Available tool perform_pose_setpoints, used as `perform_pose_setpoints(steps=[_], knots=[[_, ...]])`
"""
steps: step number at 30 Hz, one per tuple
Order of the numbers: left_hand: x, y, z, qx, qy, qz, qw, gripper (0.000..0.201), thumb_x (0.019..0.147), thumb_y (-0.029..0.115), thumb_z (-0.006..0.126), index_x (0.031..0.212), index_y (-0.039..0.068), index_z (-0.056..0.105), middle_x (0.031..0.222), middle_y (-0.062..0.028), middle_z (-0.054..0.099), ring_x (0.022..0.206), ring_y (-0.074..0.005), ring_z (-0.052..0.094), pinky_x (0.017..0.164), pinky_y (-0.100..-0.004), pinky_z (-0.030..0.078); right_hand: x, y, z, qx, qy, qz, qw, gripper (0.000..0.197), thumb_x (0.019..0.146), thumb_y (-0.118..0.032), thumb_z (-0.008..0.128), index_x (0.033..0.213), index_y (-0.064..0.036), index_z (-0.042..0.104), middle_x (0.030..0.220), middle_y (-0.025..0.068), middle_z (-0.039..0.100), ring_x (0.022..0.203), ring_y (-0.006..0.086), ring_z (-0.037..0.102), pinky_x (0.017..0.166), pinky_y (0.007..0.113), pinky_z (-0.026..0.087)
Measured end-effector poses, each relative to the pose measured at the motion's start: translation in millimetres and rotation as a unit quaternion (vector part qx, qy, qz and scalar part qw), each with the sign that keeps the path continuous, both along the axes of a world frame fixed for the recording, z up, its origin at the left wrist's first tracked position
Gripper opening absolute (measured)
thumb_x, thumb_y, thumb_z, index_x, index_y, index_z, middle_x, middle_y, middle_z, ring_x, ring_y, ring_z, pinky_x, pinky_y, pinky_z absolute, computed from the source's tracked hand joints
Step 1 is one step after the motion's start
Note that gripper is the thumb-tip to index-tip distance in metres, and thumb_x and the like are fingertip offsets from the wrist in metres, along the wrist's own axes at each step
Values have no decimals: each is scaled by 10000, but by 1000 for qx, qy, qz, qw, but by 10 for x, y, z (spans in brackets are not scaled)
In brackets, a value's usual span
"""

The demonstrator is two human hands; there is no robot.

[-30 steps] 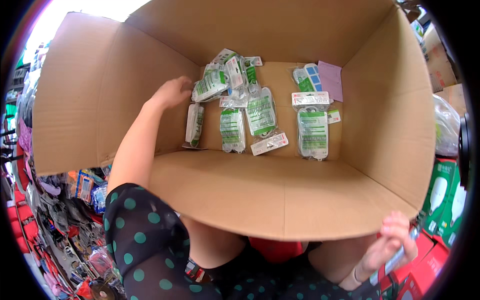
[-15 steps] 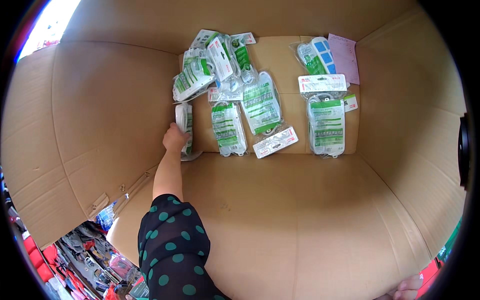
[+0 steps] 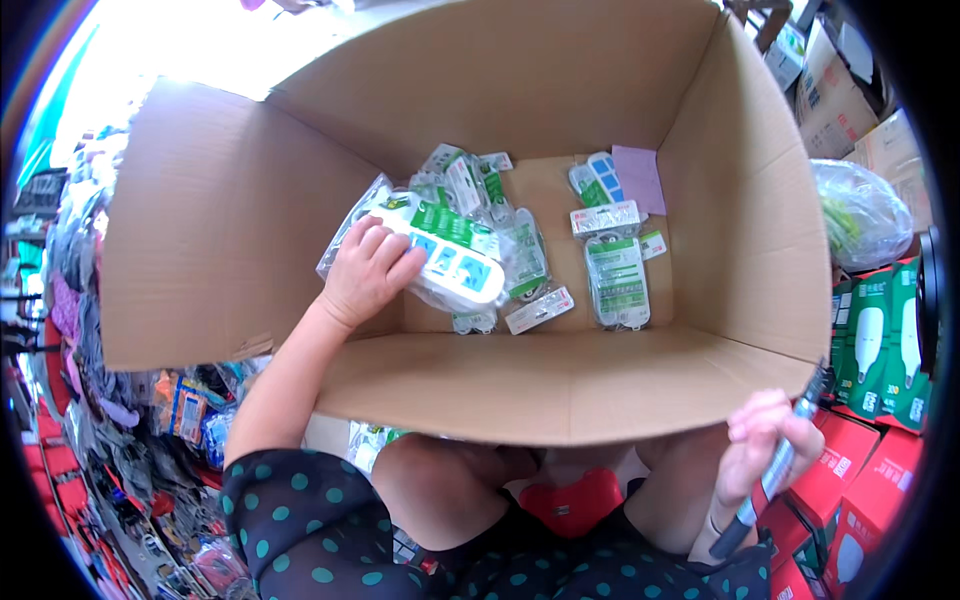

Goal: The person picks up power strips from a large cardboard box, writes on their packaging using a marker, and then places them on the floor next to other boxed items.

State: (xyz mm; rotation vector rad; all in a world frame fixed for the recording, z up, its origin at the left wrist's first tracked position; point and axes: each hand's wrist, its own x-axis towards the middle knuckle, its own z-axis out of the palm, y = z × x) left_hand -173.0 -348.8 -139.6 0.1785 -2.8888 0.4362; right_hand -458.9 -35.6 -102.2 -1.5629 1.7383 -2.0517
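Observation:
My left hand (image 3: 365, 272) grips a white power strip (image 3: 468, 274) with blue socket faces and a green label, in a clear plastic bag. It holds the strip tilted above the inside of a big cardboard box (image 3: 560, 385). Several more bagged power strips lie on the box bottom; the held one partly covers the left group, and one packaged strip (image 3: 618, 280) lies to the right. By the box's near right corner, my right hand (image 3: 757, 442) is closed round a grey and black marker pen (image 3: 774, 472), held aslant.
A pink paper sheet (image 3: 640, 178) lies inside the box at the far right. Red cartons (image 3: 840, 465) and green bulb boxes (image 3: 868, 350) stand to the right, below a bagged green vegetable (image 3: 855, 215). Clothes and packets crowd the left side. My knees (image 3: 440, 485) are under the box's near edge.
My left hand has lifted the power strip from the box's left side, up and toward the middle. The view has drawn back, and my right hand with the pen now shows.

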Motion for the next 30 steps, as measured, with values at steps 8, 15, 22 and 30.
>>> perform_pose_setpoints(steps=[8, 15, 22, 30], knots=[[565, 1479, 1273, -147, 201, 20, 968, 305, 687, 77, 649, 933, 187, 505, 971, -42, 486, 888, -216, 497, 840, -489, 492, 248, 240, 89, -63, -53, 86, 993, 228, 917, -36, 451, 1132, -62, 380, 665, 77, 529, 602, 176, 508, 601, 317, 470], [836, 3038, 998, 341, 461, 290, 767, 496, 706, -23, 677, 1102, 27, 382, 1087, -114, 527, 960, -213, 552, 827, -335, 455, 869, 556, 294, -124, -175, 308, 927, 388, 929, -401, 493, 1129, -69, 468, 741, 67, 469, 646, 198, 482, 526, 281, 448], [374, 3821, 593, 731, 512, 226, 390, 539, 832, 24, 577, 1292, -18, 300, 1193, -115, 516, 1088, -175, 514, 937, -322, 416, 1365, 840, 459, -77, -161, 456, 872, 181, 759, -101, 616, 912, -6, 601, 750, 94, 594, 829, 266, 578, 720, 351, 477], [437, 4201, 351, 783, 507, 186, 309, 532, 848, 38, 571, 1302, -17, 300, 1231, -136, 491, 1142, -208, 494, 978, -349, 406, 1504, 1081, 102, 103, -82, 411, 902, 139, 716, -28, 599, 853, -22, 578, 965, 187, 600, 839, 198, 575, 744, 305, 479]])
